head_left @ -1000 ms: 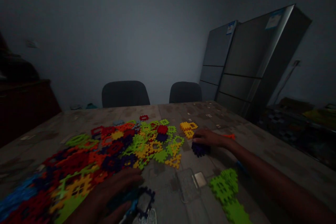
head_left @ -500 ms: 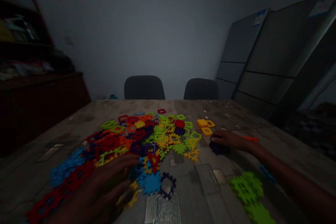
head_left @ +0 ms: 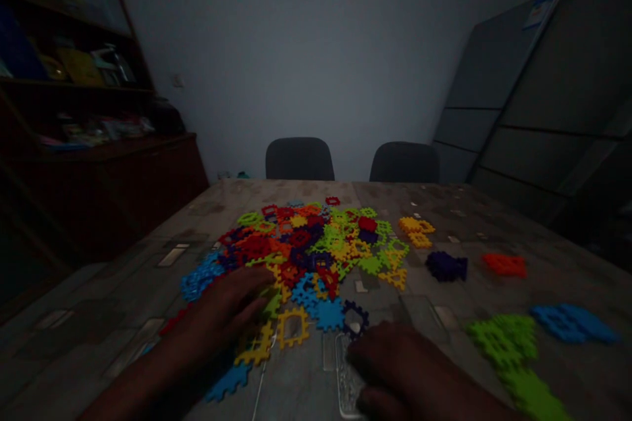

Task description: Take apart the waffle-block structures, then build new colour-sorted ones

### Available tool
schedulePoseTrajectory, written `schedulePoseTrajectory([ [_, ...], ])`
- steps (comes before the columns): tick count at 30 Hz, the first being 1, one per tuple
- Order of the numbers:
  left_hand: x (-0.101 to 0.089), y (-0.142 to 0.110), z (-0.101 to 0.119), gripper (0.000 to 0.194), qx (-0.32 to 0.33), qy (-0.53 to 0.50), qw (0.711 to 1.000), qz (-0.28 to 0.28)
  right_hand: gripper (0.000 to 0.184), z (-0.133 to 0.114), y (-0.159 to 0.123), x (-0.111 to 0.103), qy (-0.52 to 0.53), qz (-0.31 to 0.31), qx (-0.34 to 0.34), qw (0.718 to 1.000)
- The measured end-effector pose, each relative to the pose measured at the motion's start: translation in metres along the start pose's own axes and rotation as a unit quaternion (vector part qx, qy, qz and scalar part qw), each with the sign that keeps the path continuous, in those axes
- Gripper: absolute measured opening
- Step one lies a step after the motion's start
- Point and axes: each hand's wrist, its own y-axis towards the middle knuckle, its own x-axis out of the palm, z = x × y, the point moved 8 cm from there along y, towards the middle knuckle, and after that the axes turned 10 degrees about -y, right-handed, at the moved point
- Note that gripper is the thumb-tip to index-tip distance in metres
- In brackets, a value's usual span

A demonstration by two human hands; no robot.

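Note:
My left hand [head_left: 230, 306] reaches over the near left side of a heap of colourful toothed plastic building tiles [head_left: 301, 237]. Its fingers are stretched out and apart, close to a lime-green tile [head_left: 271, 302] and a yellow tile [head_left: 254, 345] beneath. Another yellow square frame tile [head_left: 293, 327] lies just right of it. My right hand [head_left: 390, 358] is low over the near table, fingers bent and thumb apart, with nothing visible between them. Nearest to its fingertips is a dark purple frame tile [head_left: 355, 319], beside a blue tile [head_left: 328, 314].
Separate colour groups lie on the right of the table [head_left: 395, 306]: yellow tiles [head_left: 416, 231], purple tiles [head_left: 447, 266], orange tiles [head_left: 504, 265], lime-green tiles [head_left: 506, 339] and blue tiles [head_left: 573, 323]. Two dark chairs [head_left: 299, 159] stand at the far edge.
My right hand has left the purple tiles and come back towards the near middle. My left hand still hovers by the heap's near left. The view has turned left.

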Motion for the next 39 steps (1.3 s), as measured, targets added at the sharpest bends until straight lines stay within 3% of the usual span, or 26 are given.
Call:
schedulePoseTrajectory([
  [2, 0.003, -0.003, 0.004, 0.035, 0.010, 0.007, 0.999, -0.034, 0.015, -0.026, 0.011, 0.010, 0.005, -0.067, -0.014, 0.998],
  [4, 0.002, -0.008, 0.005, 0.035, 0.010, 0.009, 0.998, -0.054, 0.018, -0.031, 0.021, 0.012, 0.028, -0.064, -0.002, 0.998],
  [10, 0.009, -0.028, -0.004, 0.063, -0.061, 0.026, 0.992, -0.109, 0.052, 0.000, 0.026, 0.020, 0.002, 0.058, 0.019, 0.998],
  [16, 0.025, -0.045, -0.003, 0.076, -0.088, 0.045, 0.981, -0.168, 0.052, 0.002, 0.018, 0.041, 0.002, 0.019, 0.007, 1.000],
  [23, 0.022, -0.045, 0.010, 0.070, -0.026, 0.064, 0.990, -0.122, 0.054, 0.003, 0.018, 0.042, 0.019, 0.023, 0.018, 0.999],
  [28, 0.025, -0.040, 0.022, 0.047, 0.008, 0.074, 0.992, -0.104, 0.056, 0.004, 0.022, 0.039, 0.007, 0.027, 0.022, 0.999],
  [33, 0.025, -0.030, 0.033, 0.035, 0.015, 0.053, 0.995, -0.085, 0.054, 0.003, 0.022, 0.039, 0.003, 0.014, 0.024, 1.000],
  [39, 0.022, -0.034, 0.030, 0.039, -0.007, 0.040, 0.993, -0.107, 0.049, 0.005, 0.023, 0.039, 0.001, 0.022, 0.025, 0.999],
])
